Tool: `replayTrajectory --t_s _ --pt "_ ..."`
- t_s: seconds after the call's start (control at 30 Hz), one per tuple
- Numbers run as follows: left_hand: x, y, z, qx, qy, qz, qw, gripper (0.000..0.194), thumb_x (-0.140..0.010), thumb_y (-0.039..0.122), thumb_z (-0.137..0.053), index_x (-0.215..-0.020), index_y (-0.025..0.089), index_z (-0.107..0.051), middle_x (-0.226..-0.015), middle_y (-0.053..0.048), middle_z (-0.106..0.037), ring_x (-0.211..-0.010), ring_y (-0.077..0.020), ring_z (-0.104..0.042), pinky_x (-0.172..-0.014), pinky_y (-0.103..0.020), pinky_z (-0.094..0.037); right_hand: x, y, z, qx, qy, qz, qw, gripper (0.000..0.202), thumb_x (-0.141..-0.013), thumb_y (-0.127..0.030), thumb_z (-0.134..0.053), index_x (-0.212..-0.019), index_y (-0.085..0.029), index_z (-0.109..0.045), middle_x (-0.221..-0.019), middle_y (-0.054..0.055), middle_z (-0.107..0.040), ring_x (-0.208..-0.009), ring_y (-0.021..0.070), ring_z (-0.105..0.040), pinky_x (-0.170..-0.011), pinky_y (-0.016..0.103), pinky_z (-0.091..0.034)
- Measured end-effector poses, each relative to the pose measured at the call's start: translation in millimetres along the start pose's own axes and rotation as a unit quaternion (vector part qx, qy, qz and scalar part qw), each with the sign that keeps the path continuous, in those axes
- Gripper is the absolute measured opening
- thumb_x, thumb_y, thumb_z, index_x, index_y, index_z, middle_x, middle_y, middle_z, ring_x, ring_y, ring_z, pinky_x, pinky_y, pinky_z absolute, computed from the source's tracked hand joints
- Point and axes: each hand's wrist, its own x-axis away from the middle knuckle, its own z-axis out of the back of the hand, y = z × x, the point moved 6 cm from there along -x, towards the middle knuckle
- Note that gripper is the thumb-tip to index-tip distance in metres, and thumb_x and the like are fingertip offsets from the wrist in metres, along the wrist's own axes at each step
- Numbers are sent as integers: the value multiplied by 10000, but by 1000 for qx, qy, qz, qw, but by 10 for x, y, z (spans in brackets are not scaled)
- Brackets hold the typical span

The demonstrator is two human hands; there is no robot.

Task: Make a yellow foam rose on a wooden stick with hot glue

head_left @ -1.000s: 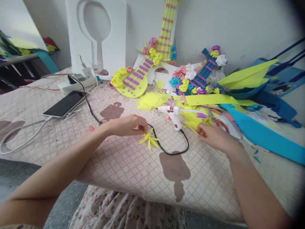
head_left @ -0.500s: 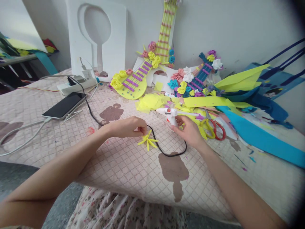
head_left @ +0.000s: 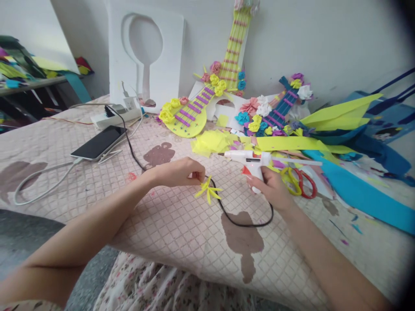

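My left hand (head_left: 182,171) pinches the edge of a small yellow paper flower (head_left: 208,190) with thin, spread petals, just over the table cover. My right hand (head_left: 271,187) is wrapped round the handle of a white hot glue gun (head_left: 249,160) with an orange trigger. Its nozzle points left, and a glue stick (head_left: 301,161) juts from its back end. The black cord (head_left: 244,225) loops over the cloth below both hands, passing behind the flower. My left fingertips are partly hidden by my own hand.
Behind stand a yellow paper guitar (head_left: 189,116) and a blue one (head_left: 279,109), both with paper flowers. Yellow crepe paper (head_left: 210,142), scissors (head_left: 306,183) and a blue strip (head_left: 363,194) lie right. A phone (head_left: 99,142) and a power strip (head_left: 116,116) sit left.
The glue gun has been lifted and turned more upright in my right hand, coming nearer to me. My left hand keeps its pinch on the yellow flower. The view has shifted slightly left.
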Motion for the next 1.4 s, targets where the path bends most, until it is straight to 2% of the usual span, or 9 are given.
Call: replayTrajectory --t_s 0.1,0.23,0.4,0.57,0.67,0.83,1.13,1.23,1.4 --pt "40 23 129 -1 40 4 999 102 -780 111 -534 -794 146 -629 -744 9 -636 -626 -64 -544 -595 -160 -404 120 -71 105 -20 -31 -2 999 308 -780 -469 -578 -843 -173 -640 -535 -21 -544 -458 125 -487 -435 249 -390" --pt "97 29 290 -28 98 2 995 89 -791 127 -535 -801 151 -620 -775 9 -644 -640 -65 -537 -601 -170 -405 260 -236 175 44 -34 76 996 288 -784 -454 -588 -890 -202 -678 -693 13 -650 -619 176 -597 -548 281 -476" --pt "111 16 346 -63 118 3 991 98 -796 118 -533 -823 152 -621 -778 14 -647 -637 -60 -537 -615 -176 -402 371 -340 68 161 -47 132 977 298 -793 -440 -586 -997 -238 -668 -814 24 -689 -808 236 -642 -685 322 -517" --pt "100 17 328 -71 120 3 990 92 -801 136 -535 -820 156 -622 -772 13 -645 -633 -64 -537 -611 -181 -396 391 -397 -33 198 -61 179 962 333 -824 -414 -560 -1097 -228 -604 -947 44 -682 -906 240 -633 -768 325 -504" --pt "96 29 313 -63 116 0 991 88 -806 140 -530 -808 156 -617 -771 14 -644 -635 -64 -536 -609 -177 -395 388 -420 -52 204 -67 183 959 281 -840 -407 -542 -1048 -227 -602 -935 40 -678 -861 223 -635 -709 304 -500" --pt "77 35 288 -48 108 2 993 92 -810 151 -530 -814 155 -621 -778 8 -640 -641 -68 -535 -608 -178 -396 387 -451 -86 201 -83 178 960 214 -853 -405 -523 -916 -217 -602 -797 18 -663 -717 178 -618 -621 276 -468" --pt "65 44 286 -39 105 4 994 96 -811 170 -529 -809 152 -623 -768 6 -637 -640 -70 -534 -606 -177 -395 386 -496 -149 197 -109 169 959 247 -849 -437 -516 -770 -207 -561 -682 1 -586 -605 142 -543 -558 259 -432" --pt "68 41 289 -46 102 8 994 103 -815 176 -520 -814 154 -620 -775 3 -640 -636 -72 -532 -602 -178 -393 388 -475 -135 187 -117 157 963 242 -841 -448 -523 -807 -217 -587 -722 7 -615 -637 157 -569 -573 265 -449" --pt "67 48 293 -46 100 9 994 95 -811 170 -525 -811 157 -619 -791 4 -649 -652 -71 -543 -616 -174 -399 367 -417 -57 177 -80 138 971 244 -830 -438 -538 -915 -226 -626 -815 21 -660 -730 193 -606 -623 286 -473"
